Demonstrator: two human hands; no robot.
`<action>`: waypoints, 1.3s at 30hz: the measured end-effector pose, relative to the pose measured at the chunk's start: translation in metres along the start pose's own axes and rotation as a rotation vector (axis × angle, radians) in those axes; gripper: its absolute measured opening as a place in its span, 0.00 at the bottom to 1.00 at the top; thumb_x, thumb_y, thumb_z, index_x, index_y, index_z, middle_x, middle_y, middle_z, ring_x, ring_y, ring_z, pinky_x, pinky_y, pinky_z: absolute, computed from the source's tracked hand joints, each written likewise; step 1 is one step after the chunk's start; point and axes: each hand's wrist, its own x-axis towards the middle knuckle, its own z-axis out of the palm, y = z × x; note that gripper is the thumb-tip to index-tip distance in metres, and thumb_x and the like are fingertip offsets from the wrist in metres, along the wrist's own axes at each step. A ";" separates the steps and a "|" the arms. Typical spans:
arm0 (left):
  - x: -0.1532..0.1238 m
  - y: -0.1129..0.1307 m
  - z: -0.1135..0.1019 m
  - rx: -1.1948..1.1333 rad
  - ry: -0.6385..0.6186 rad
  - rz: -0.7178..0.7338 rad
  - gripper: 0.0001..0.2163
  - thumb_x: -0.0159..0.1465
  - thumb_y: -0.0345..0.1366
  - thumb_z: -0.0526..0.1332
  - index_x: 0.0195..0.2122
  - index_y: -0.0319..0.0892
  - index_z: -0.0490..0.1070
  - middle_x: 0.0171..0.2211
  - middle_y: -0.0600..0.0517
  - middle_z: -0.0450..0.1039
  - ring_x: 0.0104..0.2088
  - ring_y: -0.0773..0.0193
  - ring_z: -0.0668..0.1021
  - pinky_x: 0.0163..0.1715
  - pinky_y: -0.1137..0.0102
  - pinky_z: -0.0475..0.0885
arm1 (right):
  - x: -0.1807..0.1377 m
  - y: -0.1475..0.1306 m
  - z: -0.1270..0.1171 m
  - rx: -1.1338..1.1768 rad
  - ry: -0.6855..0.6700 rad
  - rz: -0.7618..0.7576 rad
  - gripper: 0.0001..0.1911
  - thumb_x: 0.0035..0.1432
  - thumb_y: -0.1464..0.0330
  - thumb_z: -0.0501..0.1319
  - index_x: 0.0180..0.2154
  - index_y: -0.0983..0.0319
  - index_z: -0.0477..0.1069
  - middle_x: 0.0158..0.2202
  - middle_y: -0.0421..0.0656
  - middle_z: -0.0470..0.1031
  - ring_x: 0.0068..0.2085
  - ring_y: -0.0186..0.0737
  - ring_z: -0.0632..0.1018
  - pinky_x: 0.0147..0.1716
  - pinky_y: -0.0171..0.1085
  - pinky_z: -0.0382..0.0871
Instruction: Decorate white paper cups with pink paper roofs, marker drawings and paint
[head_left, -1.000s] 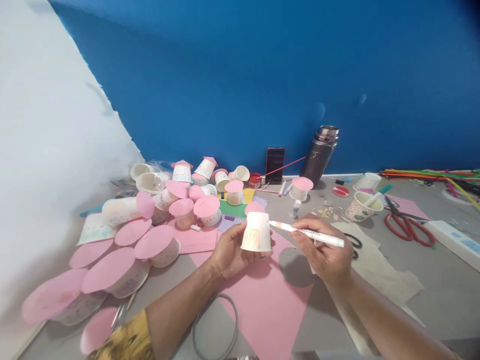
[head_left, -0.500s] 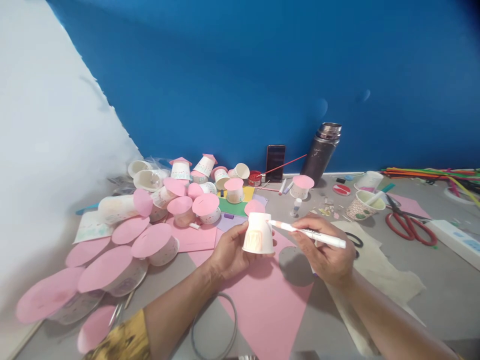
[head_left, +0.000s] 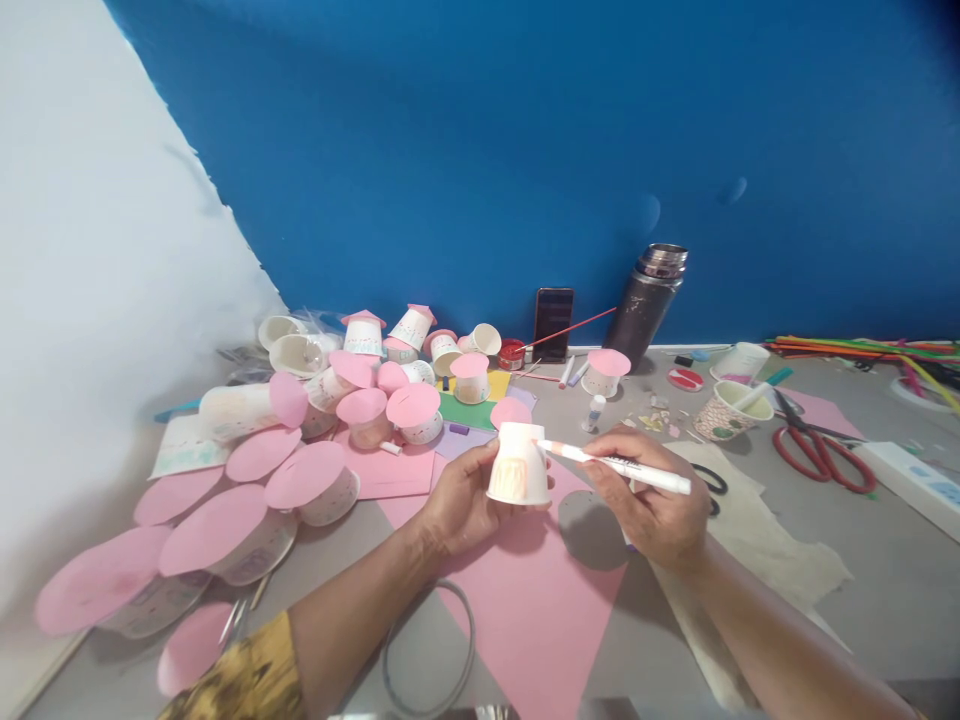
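Paper cup point(head_left: 519, 465), mouth down and long axis nearly upright, sits in the fingers of the left hand point(head_left: 463, 510) above pink paper point(head_left: 540, 620); fingers of the right hand point(head_left: 664, 520) grip a marker point(head_left: 652, 476) pointing toward ten o'clock. Pink-topped cups point(head_left: 307, 478) crowd nine o'clock; scissors point(head_left: 813, 446) lie at three.

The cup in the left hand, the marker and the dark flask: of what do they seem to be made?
Cup: probably paper, matte white, with a flared rim like a disposable cup's.
Marker: likely smooth white plastic, with a straight, rigid barrel.
Flask: apparently metal, dark-coated with pale scuffs; its bare neck shines silvery.
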 end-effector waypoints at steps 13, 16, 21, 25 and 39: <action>0.000 0.001 -0.001 0.013 -0.028 0.006 0.19 0.70 0.41 0.59 0.51 0.29 0.76 0.45 0.34 0.80 0.44 0.47 0.82 0.47 0.57 0.74 | -0.002 0.000 0.000 0.029 0.031 -0.009 0.03 0.63 0.71 0.64 0.37 0.58 0.76 0.28 0.40 0.79 0.26 0.38 0.78 0.27 0.37 0.72; 0.000 0.000 -0.002 -0.001 -0.028 -0.010 0.19 0.69 0.42 0.59 0.53 0.30 0.76 0.45 0.35 0.80 0.45 0.46 0.82 0.48 0.56 0.74 | -0.003 0.002 0.001 -0.007 0.072 0.001 0.03 0.64 0.71 0.64 0.38 0.57 0.77 0.30 0.41 0.80 0.28 0.39 0.79 0.29 0.38 0.74; 0.000 0.000 -0.002 0.010 -0.015 -0.018 0.19 0.70 0.41 0.58 0.51 0.30 0.77 0.45 0.36 0.80 0.45 0.46 0.82 0.48 0.55 0.74 | -0.004 0.004 0.002 -0.028 0.050 -0.006 0.03 0.65 0.71 0.64 0.39 0.57 0.76 0.30 0.40 0.80 0.29 0.38 0.79 0.30 0.37 0.73; 0.001 0.000 -0.002 0.019 -0.019 -0.013 0.19 0.70 0.41 0.57 0.50 0.30 0.78 0.44 0.36 0.80 0.44 0.47 0.81 0.47 0.55 0.75 | -0.002 0.004 0.001 -0.049 0.035 0.012 0.03 0.65 0.70 0.63 0.38 0.57 0.75 0.29 0.40 0.79 0.27 0.37 0.77 0.28 0.37 0.72; 0.002 0.002 -0.004 0.012 -0.094 -0.031 0.21 0.69 0.41 0.56 0.51 0.28 0.77 0.43 0.37 0.79 0.42 0.48 0.81 0.39 0.58 0.77 | -0.002 0.005 0.000 -0.048 0.047 0.016 0.03 0.65 0.72 0.63 0.37 0.58 0.75 0.28 0.39 0.78 0.27 0.36 0.76 0.28 0.35 0.70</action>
